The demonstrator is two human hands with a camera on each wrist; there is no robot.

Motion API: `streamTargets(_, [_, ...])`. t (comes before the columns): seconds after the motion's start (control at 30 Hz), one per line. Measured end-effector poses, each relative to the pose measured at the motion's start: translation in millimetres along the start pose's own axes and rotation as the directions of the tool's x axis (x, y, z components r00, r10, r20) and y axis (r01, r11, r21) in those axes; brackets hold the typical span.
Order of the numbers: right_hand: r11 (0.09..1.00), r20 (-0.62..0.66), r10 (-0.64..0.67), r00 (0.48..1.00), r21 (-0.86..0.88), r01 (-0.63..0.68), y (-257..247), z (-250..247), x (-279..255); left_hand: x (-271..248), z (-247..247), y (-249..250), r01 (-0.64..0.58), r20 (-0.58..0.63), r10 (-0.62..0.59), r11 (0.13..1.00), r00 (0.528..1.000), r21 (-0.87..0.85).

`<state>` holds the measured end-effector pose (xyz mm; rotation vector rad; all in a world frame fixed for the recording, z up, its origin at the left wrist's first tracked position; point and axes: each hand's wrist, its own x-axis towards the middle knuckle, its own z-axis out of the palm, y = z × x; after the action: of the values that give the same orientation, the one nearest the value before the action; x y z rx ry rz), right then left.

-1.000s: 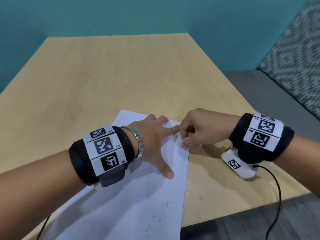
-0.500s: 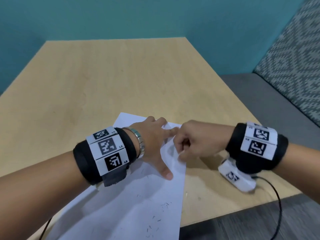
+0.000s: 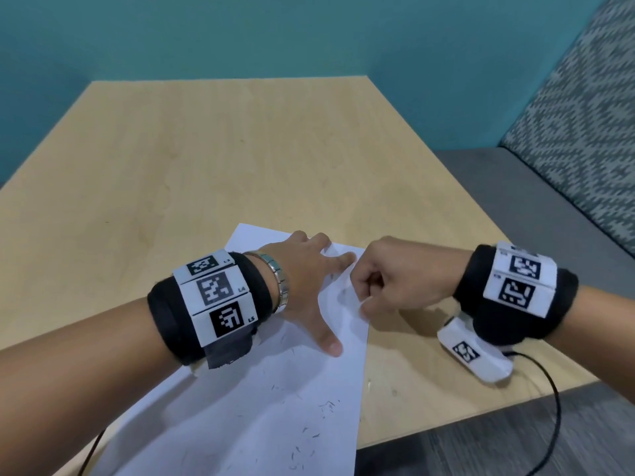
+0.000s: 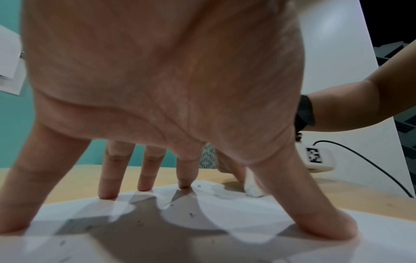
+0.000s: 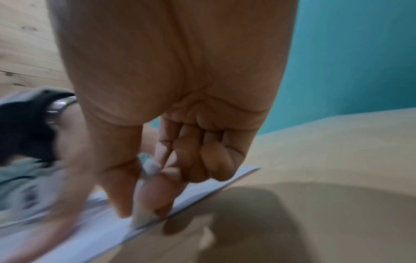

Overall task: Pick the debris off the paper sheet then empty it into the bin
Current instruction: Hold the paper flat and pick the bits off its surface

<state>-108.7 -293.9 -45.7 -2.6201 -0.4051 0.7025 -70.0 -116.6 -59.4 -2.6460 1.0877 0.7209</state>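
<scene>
The right hand (image 3: 395,280) is curled, its thumb and forefinger pinching the right edge of the paper sheet (image 3: 275,407) and lifting that edge slightly off the wooden table (image 3: 240,149); in the right wrist view a small pale scrap (image 5: 147,169) also sits between thumb and fingers (image 5: 171,195), though the blur there leaves it unclear whether it is a fold of the sheet or something separate. The left hand (image 3: 305,280) lies spread on the sheet with straight fingers (image 4: 108,178), fingertips and thumb pressing the paper flat (the left wrist view shows all five tips touching it). The debris (image 3: 309,434), tiny dark specks and slivers, lies scattered over the near half of the sheet, nearer the person than both hands, with a few specks under the left palm. The sheet rests near the table's front right corner. Both wrists wear black bands with white coded markers, and a metal bracelet (image 3: 280,283) sits beside the left one. A black cable (image 3: 553,407) trails from the right wrist camera over the table edge. Beyond the table are a teal wall (image 3: 309,36) and a patterned seat (image 3: 584,139) at right.
</scene>
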Motion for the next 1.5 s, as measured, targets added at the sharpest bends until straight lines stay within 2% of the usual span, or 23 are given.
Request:
streamTargets(0.1, [0.998, -0.096, 0.056, 0.994, 0.016, -0.055, 9, -11, 2, 0, 0, 0, 0.000, 0.006, 0.000, 1.000, 1.000, -0.013])
streamTargets(0.23, [1.000, 0.001, 0.003, 1.000, -0.008, -0.003, -2, 1, -2, 0, 0, 0, 0.001, 0.007, -0.001, 1.000, 1.000, -0.007])
streamTargets(0.37, [0.999, -0.114, 0.044, 0.993, -0.014, -0.046, 6, -12, 7, 0, -1, 0, -0.002, 0.013, 0.002, 1.000, 1.000, -0.013])
streamTargets(0.5, [1.000, 0.017, -0.014, 1.000, -0.021, 0.014, -9, 1, 7, -1, -1, 0, 0.002, 0.010, -0.002, 1.000, 1.000, -0.007])
streamTargets(0.63, [0.998, -0.102, 0.055, 0.993, -0.020, -0.057, 3, -16, 11, -1, -2, 0, -0.004, 0.014, 0.004, 1.000, 1.000, -0.025])
streamTargets(0.77, [0.999, 0.011, 0.026, 1.000, -0.044, -0.026, -3, -5, 3, -1, -1, -1, 0.002, 0.014, -0.002, 1.000, 1.000, -0.019])
streamTargets(0.9, [0.997, -0.089, 0.070, 0.994, -0.019, -0.072, 6, -14, 6, 0, -1, -1, 0.006, 0.019, -0.006, 1.000, 1.000, -0.024])
streamTargets(1.0, [0.998, 0.011, 0.054, 0.998, -0.025, -0.053, 0, -9, 5, 0, -1, -1, 0.006, 0.013, -0.005, 1.000, 1.000, -0.022])
streamTargets(1.13, [0.995, -0.024, 0.099, 0.995, 0.008, -0.099, 2, -15, 7, 0, -1, -1, 0.006, 0.017, -0.005, 1.000, 1.000, -0.025])
streamTargets(1.23, [0.996, 0.046, 0.087, 0.995, -0.003, -0.087, -2, -16, 7, -1, -1, -1, 0.005, 0.016, -0.004, 1.000, 1.000, -0.022])
streamTargets(1.33, [0.994, 0.006, 0.103, 0.995, 0.023, -0.103, 1, -19, 8, 0, -1, 0, 0.005, 0.012, -0.004, 1.000, 1.000, -0.021])
streamTargets(1.5, [0.995, 0.083, 0.100, 0.991, 0.007, -0.101, -2, -19, 9, 0, -1, -1, 0.001, 0.007, -0.001, 1.000, 1.000, -0.023])
